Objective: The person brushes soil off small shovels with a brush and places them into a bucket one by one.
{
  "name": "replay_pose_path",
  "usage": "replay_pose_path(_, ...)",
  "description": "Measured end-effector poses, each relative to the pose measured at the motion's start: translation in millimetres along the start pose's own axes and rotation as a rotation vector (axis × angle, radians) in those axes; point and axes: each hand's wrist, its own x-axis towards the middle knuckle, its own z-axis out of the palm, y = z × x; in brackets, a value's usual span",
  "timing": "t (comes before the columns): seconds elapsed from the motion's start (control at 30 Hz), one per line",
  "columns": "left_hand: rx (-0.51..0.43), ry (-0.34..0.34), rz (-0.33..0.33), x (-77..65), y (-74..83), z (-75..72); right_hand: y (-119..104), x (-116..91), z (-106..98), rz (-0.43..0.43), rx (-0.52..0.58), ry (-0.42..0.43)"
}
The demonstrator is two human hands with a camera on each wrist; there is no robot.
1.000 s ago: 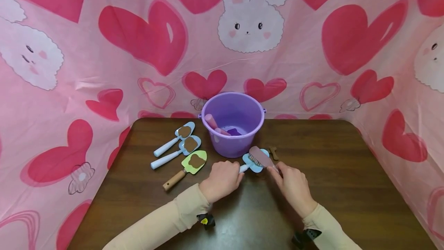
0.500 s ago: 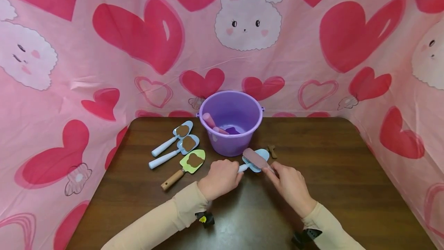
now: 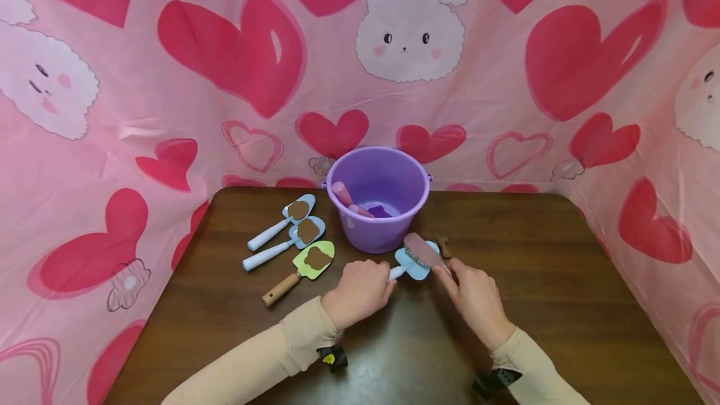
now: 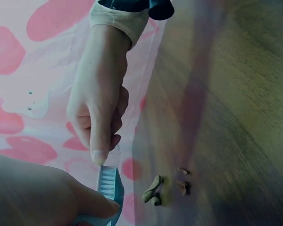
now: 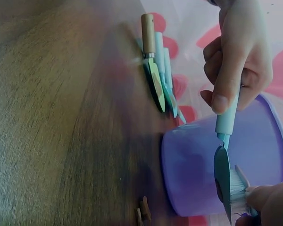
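Shifted slightly: brush [image 3: 423,251] across pale-blue trowel [image 3: 415,264], beside bucket [image 3: 378,199]; gripped by right hand [image 3: 474,300], bristles down; trowel's white handle clasped in left hand [image 3: 360,291].

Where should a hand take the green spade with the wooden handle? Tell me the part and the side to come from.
Grip the green spade by its wooden handle, coming from the near left. The handle points toward the table's front-left with bare wood around it, while the blade carries a brown patch and lies close beside the two blue spades.
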Motion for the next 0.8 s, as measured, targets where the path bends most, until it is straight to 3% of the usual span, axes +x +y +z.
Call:
replay_pose_path(0.3,0.019,-0.004,0.001,-0.4,2.0,3.3,8,5,-4,0.007,0.012,-0.001)
replay_pose_path(0.6,-0.004,-0.024,-0.002,1.0,0.5,1.9,5,-1,-2,-0.115,-0.030,-0.028)
replay_pose_path(0.8,-0.010,-0.034,0.015,-0.9,0.5,2.7,12,2,-1,-0.061,-0.037,-0.005)
